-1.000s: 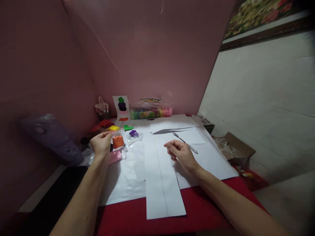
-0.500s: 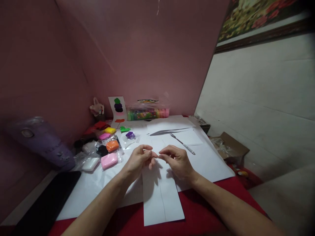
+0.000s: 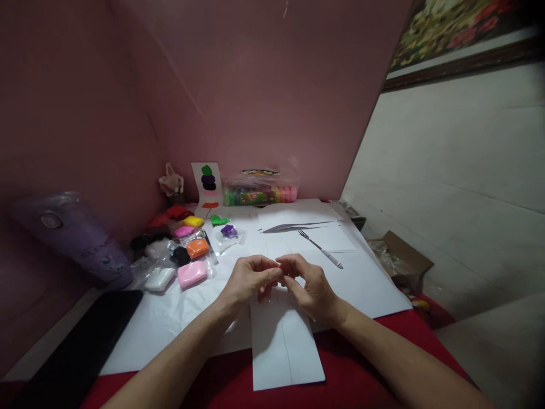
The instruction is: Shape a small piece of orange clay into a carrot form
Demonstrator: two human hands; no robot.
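My left hand (image 3: 252,278) and my right hand (image 3: 314,286) meet over the middle of the table, fingertips touching. Both are closed in a pinch; whatever lies between the fingers is too small or hidden to make out. Beneath them a narrow white paper strip (image 3: 289,352) with a thin drawn line reaches over the table's front edge. Beyond my right hand a fork (image 3: 321,250) rests on white paper. To the left of my hands lie soft clay packs in pink (image 3: 192,275), orange (image 3: 198,248) and white (image 3: 160,279), with a purple clay piece (image 3: 229,230) on an opened wrapper.
A purple tumbler (image 3: 85,238) and a black phone-like slab (image 3: 80,346) are at left. At the back stand a card with coloured blobs (image 3: 208,184) and a bag of coloured tubes (image 3: 259,196). A cardboard box (image 3: 400,255) sits beyond the right edge.
My hands have come closer together, and the left fingers have curled in to meet the right fingertips. The whole view has shifted slightly.
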